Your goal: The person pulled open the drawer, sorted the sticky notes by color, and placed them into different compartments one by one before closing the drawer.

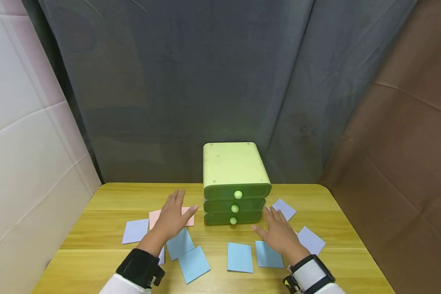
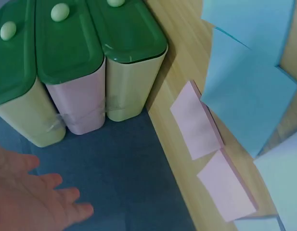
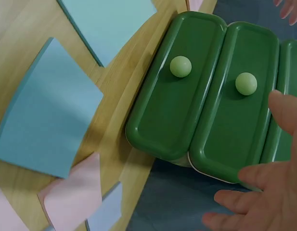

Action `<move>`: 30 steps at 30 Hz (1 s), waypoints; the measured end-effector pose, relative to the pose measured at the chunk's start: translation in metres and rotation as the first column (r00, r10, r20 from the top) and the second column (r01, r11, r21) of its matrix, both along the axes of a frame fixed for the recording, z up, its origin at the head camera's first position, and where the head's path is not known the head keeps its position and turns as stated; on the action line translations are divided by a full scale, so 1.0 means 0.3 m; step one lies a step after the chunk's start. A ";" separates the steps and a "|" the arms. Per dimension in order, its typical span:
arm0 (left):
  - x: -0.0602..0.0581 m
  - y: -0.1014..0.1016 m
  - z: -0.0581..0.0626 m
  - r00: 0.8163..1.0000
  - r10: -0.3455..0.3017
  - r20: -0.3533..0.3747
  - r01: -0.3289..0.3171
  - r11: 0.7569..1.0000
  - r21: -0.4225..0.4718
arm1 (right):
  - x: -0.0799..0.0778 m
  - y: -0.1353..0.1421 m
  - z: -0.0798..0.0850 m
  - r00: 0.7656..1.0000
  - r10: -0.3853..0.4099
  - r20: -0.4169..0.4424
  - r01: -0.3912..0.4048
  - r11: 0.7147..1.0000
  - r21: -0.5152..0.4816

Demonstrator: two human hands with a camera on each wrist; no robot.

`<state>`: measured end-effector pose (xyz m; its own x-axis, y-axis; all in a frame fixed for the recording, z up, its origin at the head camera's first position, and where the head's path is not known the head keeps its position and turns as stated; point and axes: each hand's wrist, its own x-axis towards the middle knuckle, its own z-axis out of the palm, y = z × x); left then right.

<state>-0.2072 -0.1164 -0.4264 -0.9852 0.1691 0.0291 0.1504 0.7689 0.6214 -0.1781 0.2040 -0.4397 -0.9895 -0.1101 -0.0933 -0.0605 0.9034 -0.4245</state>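
A small cabinet with a pale green top and three dark green drawers stands at the back middle of the table; its drawers look closed. My left hand hovers left of it, fingers spread and holding nothing, above pink sticky-note pads. On the cabinet's right, my right hand is likewise spread and holds nothing, near a blue pad and a lilac pad. In the right wrist view, the right hand appears in front of the round-knobbed drawers.
Two overlapping blue pads lie left of centre, and another blue pad is in front of the cabinet. A lilac pad rests at the left. Behind the wooden table hangs a dark grey curtain.
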 end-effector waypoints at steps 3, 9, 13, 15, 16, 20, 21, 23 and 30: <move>-0.022 -0.003 0.012 1.000 0.005 0.027 -0.008 0.993 0.121 | 0.003 -0.004 -0.003 0.999 -0.043 -0.001 0.042 0.996 -0.082; -0.074 -0.003 0.034 0.996 0.005 0.091 -0.030 0.963 0.268 | 0.009 -0.025 -0.010 0.994 -0.113 0.004 0.111 0.968 -0.226; -0.104 0.005 0.055 0.989 -0.011 0.146 -0.039 0.940 0.339 | 0.021 -0.046 0.004 0.985 -0.168 0.039 0.171 0.930 -0.326; -0.120 0.010 0.068 0.988 -0.011 0.155 -0.045 0.933 0.356 | 0.025 -0.057 0.013 0.982 -0.185 0.040 0.187 0.911 -0.367; -0.128 0.013 0.075 0.988 -0.007 0.157 -0.050 0.932 0.360 | 0.027 -0.063 0.018 0.981 -0.191 0.037 0.190 0.902 -0.388; -0.162 0.027 0.100 0.990 0.027 0.141 -0.077 0.927 0.367 | 0.030 -0.081 0.032 0.979 -0.202 0.031 0.193 0.868 -0.457; -0.170 0.030 0.106 0.990 0.036 0.140 -0.087 0.924 0.372 | 0.031 -0.085 0.035 0.979 -0.201 0.038 0.194 0.854 -0.482; -0.186 0.036 0.116 0.989 0.056 0.136 -0.105 0.918 0.383 | 0.030 -0.095 0.042 0.977 -0.202 0.062 0.204 0.822 -0.531; -0.231 0.067 0.144 0.983 0.092 0.158 -0.151 0.898 0.414 | 0.022 -0.135 0.072 0.973 -0.190 0.132 0.229 0.699 -0.677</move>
<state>-0.2764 -0.0962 -0.3832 -0.9971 0.0484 -0.0593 -0.0322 0.4367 0.8990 -0.1716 0.1635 -0.4181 -0.9912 0.0468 -0.1239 0.1325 0.3505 -0.9271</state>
